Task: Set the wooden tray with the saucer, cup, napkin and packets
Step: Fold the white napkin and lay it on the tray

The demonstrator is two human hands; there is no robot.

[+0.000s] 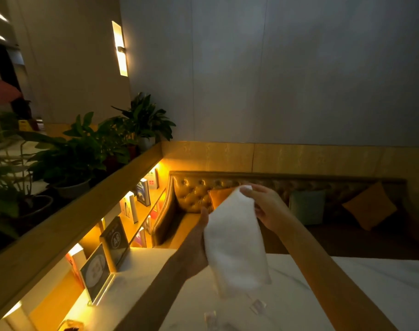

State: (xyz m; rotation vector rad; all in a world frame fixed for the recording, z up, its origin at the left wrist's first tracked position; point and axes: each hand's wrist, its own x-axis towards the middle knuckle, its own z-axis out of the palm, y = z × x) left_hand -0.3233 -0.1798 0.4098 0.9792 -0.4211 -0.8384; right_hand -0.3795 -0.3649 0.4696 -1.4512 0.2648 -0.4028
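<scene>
the white marble table (370, 295) spreads smooth and glossy with faint grey veins, and behind it runs a tufted leather bench (194, 189) with soft square cushions

the step in hand looks to be the napkin: the napkin (234, 240), a long white folded strip, soft and faintly fluffy, hangs almost upright in the air over the table's far edge, widening toward its loose lower end

the right hand (265, 206) pinches its narrow top end between thumb and curled fingertips; the left hand (196, 247) grips it midway, thumb laid along the left edge, the fingers hidden behind the fabric

two small flat pale packets (257, 306) lie on the marble just below the napkin, too blurred to read

the wooden tray, saucer and cup are out of view, so the next move probably calls for bringing the strip down flat, keeping its fold tidy so the limp end does not flop open or sweep the packets aside
</scene>
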